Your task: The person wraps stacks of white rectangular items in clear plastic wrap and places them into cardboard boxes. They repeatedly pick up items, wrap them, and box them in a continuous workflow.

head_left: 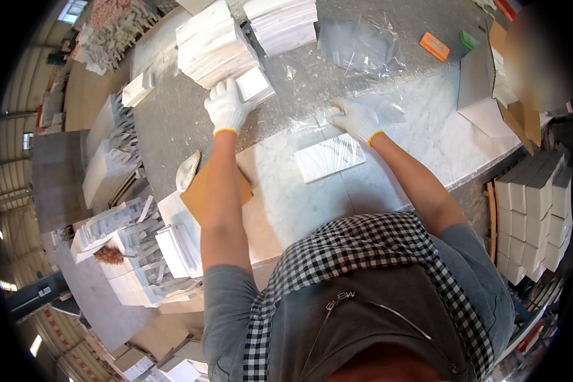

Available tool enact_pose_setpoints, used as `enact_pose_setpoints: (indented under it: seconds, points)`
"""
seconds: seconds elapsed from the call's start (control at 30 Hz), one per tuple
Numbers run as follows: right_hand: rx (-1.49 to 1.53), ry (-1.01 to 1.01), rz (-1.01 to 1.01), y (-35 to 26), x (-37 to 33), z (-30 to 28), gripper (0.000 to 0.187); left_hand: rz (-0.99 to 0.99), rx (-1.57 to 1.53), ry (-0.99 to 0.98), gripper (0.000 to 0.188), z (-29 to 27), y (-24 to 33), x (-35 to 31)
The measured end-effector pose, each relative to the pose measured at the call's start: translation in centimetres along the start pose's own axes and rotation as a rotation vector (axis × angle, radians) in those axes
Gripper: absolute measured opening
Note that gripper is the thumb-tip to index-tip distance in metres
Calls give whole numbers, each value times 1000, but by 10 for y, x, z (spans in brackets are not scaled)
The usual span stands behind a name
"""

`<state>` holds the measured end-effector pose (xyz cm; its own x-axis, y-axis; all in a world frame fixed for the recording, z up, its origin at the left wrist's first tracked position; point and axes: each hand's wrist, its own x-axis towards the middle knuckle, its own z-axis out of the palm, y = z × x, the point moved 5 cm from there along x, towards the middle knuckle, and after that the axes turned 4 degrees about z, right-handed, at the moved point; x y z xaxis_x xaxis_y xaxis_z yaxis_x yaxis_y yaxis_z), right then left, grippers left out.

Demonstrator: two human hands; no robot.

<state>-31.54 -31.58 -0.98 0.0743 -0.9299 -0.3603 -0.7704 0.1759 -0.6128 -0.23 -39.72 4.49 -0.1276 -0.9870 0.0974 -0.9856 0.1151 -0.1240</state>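
My left hand (pixel 225 109), in a white knit glove, reaches to the near edge of a tall stack of white tiles (pixel 205 48). Its fingers are spread, and the thumb lies by a small white tile (pixel 254 84) at the stack's near right corner. To the right, my gloved right hand (pixel 356 120) rests on crumpled clear plastic film (pixel 385 107), its fingers pointing left and apart. Just below that hand, a white tile with fine streaks (pixel 330 158) lies flat on the marble slab (pixel 280 165).
A second tile stack (pixel 280 25) and plastic bags (pixel 361 44) lie farther back. An orange block (pixel 434 46) and a green one (pixel 469 40) sit near a cardboard box (pixel 484 92). Cardboard (pixel 216 191) lies under my left forearm. Boxes (pixel 531 210) are piled at right.
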Motion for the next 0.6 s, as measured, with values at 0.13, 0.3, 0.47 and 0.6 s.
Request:
enact_pose_setpoints:
  seconds: [0.13, 0.3, 0.47, 0.6]
  points:
    - [24, 64, -92, 5, 0, 3, 60, 66, 14, -295, 90, 4, -8, 32]
    - [89, 5, -137, 11, 9, 4, 60, 147, -33, -289, 86, 13, -13, 36]
    - [284, -94, -163, 33, 31, 11, 59, 100, -85, -214, 82, -4, -15, 29]
    - [473, -302, -34, 37, 37, 7, 63, 96, -423, -138, 73, -68, 25, -15]
